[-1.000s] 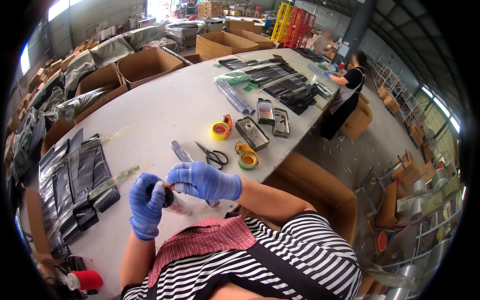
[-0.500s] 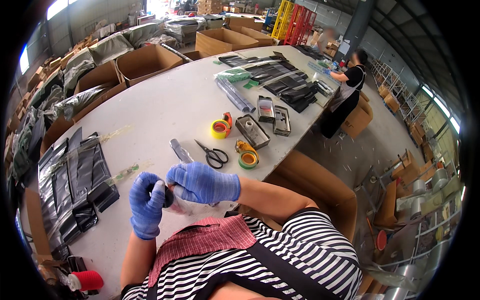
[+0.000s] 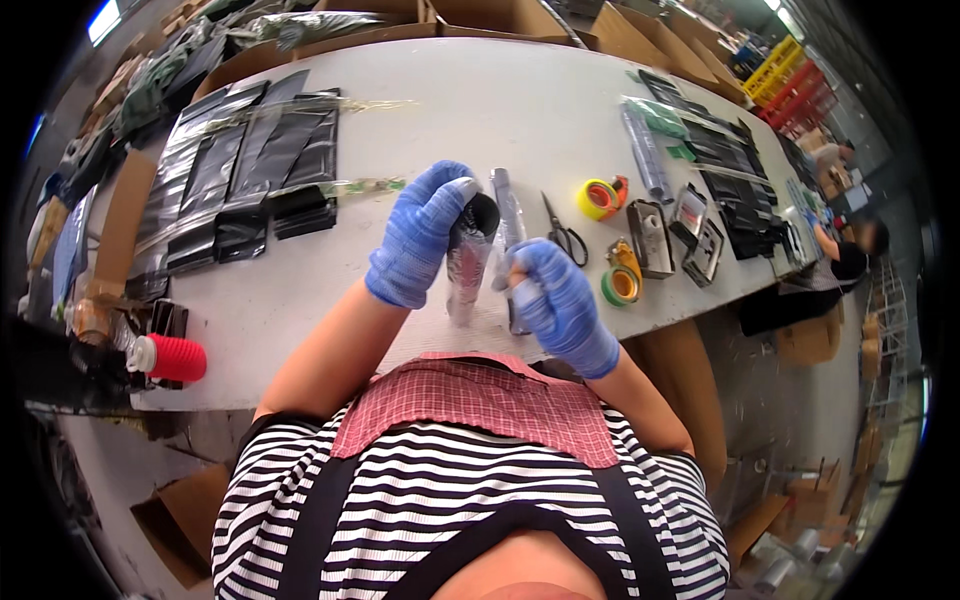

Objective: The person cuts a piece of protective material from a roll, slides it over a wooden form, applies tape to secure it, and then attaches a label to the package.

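Note:
My left hand (image 3: 418,240), in a blue knit glove, is closed around the top of a rolled plastic bag (image 3: 468,272), dark at its open end and clear and shiny below. My right hand (image 3: 568,318), gloved alike, is curled shut just right of the roll; whatever its fingers might hold is hidden. A second clear plastic roll (image 3: 508,215) lies on the table between the hands, partly behind the right one. Black-handled scissors (image 3: 572,245) lie just beyond my right hand.
On the white table (image 3: 440,110) are a yellow tape roll (image 3: 598,199), an orange tape dispenser (image 3: 622,278) and small open boxes (image 3: 650,240). Black plastic bundles (image 3: 245,165) lie left, more (image 3: 715,160) right. A red spool (image 3: 175,358) sits front left. A co-worker (image 3: 850,255) stands far right.
My view has turned, so the table sits squarer before me. My hands, close together before, have drawn apart; the left keeps the roll, the right has come away from it.

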Motion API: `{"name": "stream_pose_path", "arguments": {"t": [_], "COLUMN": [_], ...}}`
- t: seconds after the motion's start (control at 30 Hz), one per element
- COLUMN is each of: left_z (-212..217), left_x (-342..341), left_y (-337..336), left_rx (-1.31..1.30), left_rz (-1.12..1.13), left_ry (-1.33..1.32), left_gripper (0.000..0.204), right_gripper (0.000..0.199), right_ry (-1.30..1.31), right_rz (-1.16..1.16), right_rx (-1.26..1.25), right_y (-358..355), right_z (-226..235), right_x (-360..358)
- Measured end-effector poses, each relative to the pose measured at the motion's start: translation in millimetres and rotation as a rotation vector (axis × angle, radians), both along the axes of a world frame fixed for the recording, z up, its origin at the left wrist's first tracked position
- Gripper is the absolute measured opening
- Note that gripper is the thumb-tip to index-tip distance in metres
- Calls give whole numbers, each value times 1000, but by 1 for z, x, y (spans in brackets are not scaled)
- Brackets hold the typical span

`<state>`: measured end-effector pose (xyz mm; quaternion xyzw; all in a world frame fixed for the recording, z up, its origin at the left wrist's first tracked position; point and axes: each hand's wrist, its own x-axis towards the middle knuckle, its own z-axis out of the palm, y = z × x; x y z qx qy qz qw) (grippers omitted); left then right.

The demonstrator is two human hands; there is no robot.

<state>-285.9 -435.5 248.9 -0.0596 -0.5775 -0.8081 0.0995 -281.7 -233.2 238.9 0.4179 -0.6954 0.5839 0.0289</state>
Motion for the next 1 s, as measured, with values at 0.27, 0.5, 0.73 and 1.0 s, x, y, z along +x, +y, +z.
{"name": "stream_pose_path", "arguments": {"t": [0.27,0.5,0.73,1.0], "left_z": [-31,-36,-24,0], "left_x": [-5,-12,-2,5], "left_y": [-19,-8,6,18], "left_rx": [98,-288,-507,-876], "left_rz": [-608,-341,-88,174], "left_ry": [263,348,513,848], "left_gripper": [86,82,76,51], "right_gripper": [12,7,8,15], "right_ry": [-215,153,168,143], "right_rz": [-89,4,32,-315], "right_rx": [-90,165,232,-16], "right_y": [-6,0,-10,19], "right_z": [7,8,18,12], "right_x": [2,7,7,-15]}}
